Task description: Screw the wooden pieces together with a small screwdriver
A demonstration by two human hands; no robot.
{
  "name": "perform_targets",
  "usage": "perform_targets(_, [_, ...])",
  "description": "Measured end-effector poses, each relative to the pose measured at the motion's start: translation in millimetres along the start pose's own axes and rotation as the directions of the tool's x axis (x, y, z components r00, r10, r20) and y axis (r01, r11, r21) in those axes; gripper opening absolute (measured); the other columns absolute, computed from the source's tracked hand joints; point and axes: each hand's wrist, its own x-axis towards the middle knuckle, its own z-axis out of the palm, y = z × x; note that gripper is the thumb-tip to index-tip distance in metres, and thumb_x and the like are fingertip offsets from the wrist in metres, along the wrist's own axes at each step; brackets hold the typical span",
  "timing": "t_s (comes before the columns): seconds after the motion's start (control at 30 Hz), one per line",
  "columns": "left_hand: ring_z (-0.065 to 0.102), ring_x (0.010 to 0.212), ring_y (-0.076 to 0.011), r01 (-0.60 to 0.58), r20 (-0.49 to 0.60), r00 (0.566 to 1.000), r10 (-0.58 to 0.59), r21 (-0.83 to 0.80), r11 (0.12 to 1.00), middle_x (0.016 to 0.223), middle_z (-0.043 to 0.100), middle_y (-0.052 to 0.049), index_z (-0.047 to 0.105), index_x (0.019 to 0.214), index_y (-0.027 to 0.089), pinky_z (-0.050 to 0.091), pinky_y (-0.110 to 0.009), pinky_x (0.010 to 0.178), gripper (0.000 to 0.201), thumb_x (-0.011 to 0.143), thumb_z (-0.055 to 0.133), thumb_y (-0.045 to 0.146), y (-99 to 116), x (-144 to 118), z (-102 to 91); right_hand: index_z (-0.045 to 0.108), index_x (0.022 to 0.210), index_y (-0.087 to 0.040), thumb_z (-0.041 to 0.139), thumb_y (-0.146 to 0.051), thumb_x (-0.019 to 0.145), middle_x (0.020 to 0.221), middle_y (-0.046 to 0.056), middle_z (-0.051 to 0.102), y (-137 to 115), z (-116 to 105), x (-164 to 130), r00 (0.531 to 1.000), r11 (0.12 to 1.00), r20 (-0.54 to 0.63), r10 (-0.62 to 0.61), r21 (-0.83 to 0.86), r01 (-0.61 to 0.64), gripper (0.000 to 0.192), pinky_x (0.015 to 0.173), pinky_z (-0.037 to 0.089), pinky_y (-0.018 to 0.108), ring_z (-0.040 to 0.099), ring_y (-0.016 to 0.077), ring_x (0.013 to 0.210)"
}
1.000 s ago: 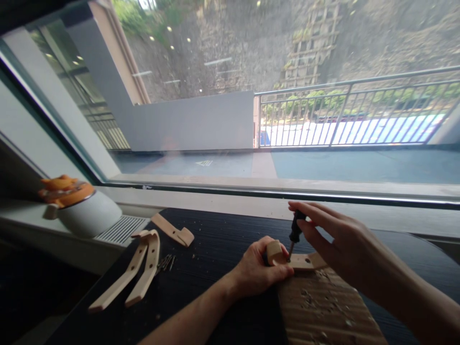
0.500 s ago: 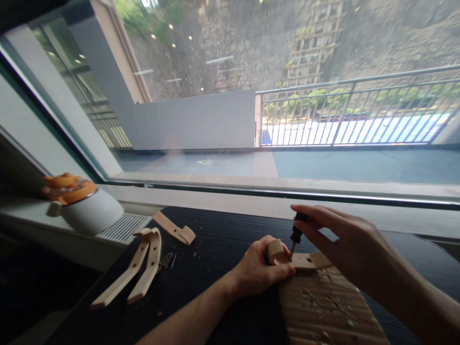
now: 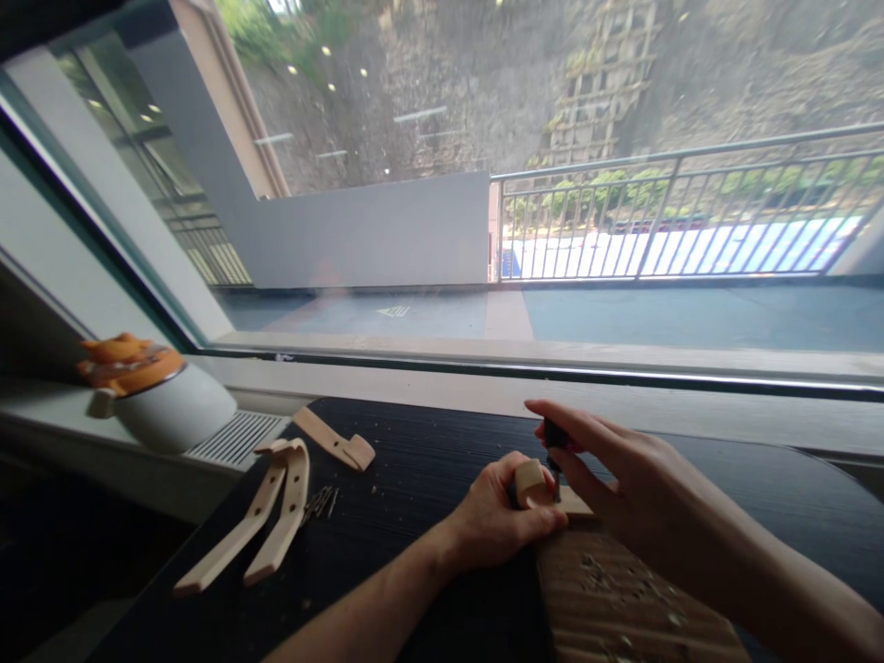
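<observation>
Black bench (image 3: 414, 479), wood-grained and strewn with shavings, runs beneath a wide window (image 3: 483, 184). On its near right lies a board (image 3: 622, 599) of pale wood, also littered with chips. At the far left, off the bench on a sill, stands a white pot (image 3: 176, 410) with an orange lid. Left of centre on the bench, two curved slats (image 3: 255, 520) lie side by side and touching, with a shorter hooked slat (image 3: 335, 442) just beyond them; a small cluster of screws (image 3: 319, 502) rests just beside the pair.

Left hand (image 3: 497, 520): closed around the rounded end of a wooden part (image 3: 535, 483), pressing it against the far edge of the board. Right hand (image 3: 622, 488): fingers loosely curled, thumb and fingertips pinching the dark handle of a screwdriver (image 3: 553, 447), which stands nearly upright with its tip down on the wooden part, close to the left hand's fingers. The rest of the part extends to the right and is largely hidden behind the right hand.
</observation>
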Motion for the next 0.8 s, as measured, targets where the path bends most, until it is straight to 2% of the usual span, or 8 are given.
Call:
perform_targets(0.1, [0.041, 0.064, -0.0080, 0.004, -0.006, 1.000, -0.004, 0.021, 1.000, 0.071, 0.048, 0.005, 0.054, 0.083, 0.015, 0.035, -0.020, 0.060, 0.024, 0.070, 0.073, 0.020, 0, 0, 0.3, 0.046, 0.136, -0.030, 0.041, -0.025, 0.095, 0.110, 0.007, 0.071, 2, 2, 1, 1.000, 1.000, -0.010, 0.019, 0.000, -0.019, 0.042, 0.070, 0.056, 0.037, 0.071, 0.0244, 0.088])
perform_targets(0.23, [0.040, 0.063, -0.0080, 0.021, -0.008, 1.000, -0.021, 0.031, 0.999, 0.070, 0.048, 0.005, 0.056, 0.084, 0.015, 0.035, -0.021, 0.059, 0.024, 0.070, 0.073, 0.021, 2, 0, 0.7, 0.051, 0.132, -0.023, 0.042, -0.025, 0.095, 0.105, 0.010, 0.072, 5, 0, 5, 0.998, 0.999, -0.052, -0.028, 0.028, 0.029, 0.038, 0.070, 0.056, 0.033, 0.070, 0.0234, 0.089])
perform_targets(0.37, [0.041, 0.063, -0.0082, 0.022, -0.006, 1.000, -0.022, 0.031, 0.999, 0.070, 0.048, 0.004, 0.056, 0.084, 0.015, 0.034, -0.021, 0.060, 0.024, 0.069, 0.074, 0.021, 3, -1, 0.7, 0.051, 0.131, -0.025, 0.046, -0.025, 0.094, 0.101, 0.007, 0.073, 8, -1, 6, 0.997, 0.999, -0.066, -0.035, 0.016, 0.036, 0.038, 0.070, 0.055, 0.029, 0.071, 0.0207, 0.086])
perform_targets(0.57, [0.040, 0.063, -0.0082, 0.021, -0.001, 1.000, -0.021, 0.020, 1.000, 0.070, 0.048, 0.004, 0.055, 0.085, 0.015, 0.035, -0.021, 0.060, 0.026, 0.069, 0.074, 0.022, 0, -1, -0.3, 0.056, 0.124, -0.024, 0.057, -0.030, 0.090, 0.092, 0.005, 0.073, 10, 1, 4, 0.985, 0.997, -0.170, -0.033, -0.077, 0.020, 0.035, 0.058, 0.053, 0.029, 0.069, 0.0201, 0.069])
perform_targets(0.67, [0.040, 0.063, -0.0081, 0.005, 0.000, 1.000, -0.005, 0.008, 1.000, 0.070, 0.048, 0.005, 0.054, 0.084, 0.015, 0.035, -0.021, 0.061, 0.025, 0.070, 0.074, 0.022, -2, 0, -0.7, 0.053, 0.127, -0.024, 0.054, -0.031, 0.091, 0.099, 0.007, 0.073, 7, 2, 5, 0.987, 0.992, -0.152, -0.058, -0.122, 0.040, 0.036, 0.058, 0.054, 0.032, 0.070, 0.0231, 0.073])
perform_targets(0.8, [0.040, 0.064, -0.0081, -0.003, 0.006, 1.000, 0.003, -0.006, 1.000, 0.071, 0.048, 0.005, 0.054, 0.083, 0.015, 0.034, -0.021, 0.060, 0.024, 0.070, 0.073, 0.021, -2, 0, -0.4, 0.048, 0.134, -0.023, 0.046, -0.028, 0.095, 0.120, 0.010, 0.067, 2, 3, 6, 0.990, 0.993, -0.119, -0.070, -0.105, 0.058, 0.039, 0.070, 0.056, 0.037, 0.069, 0.0263, 0.092])
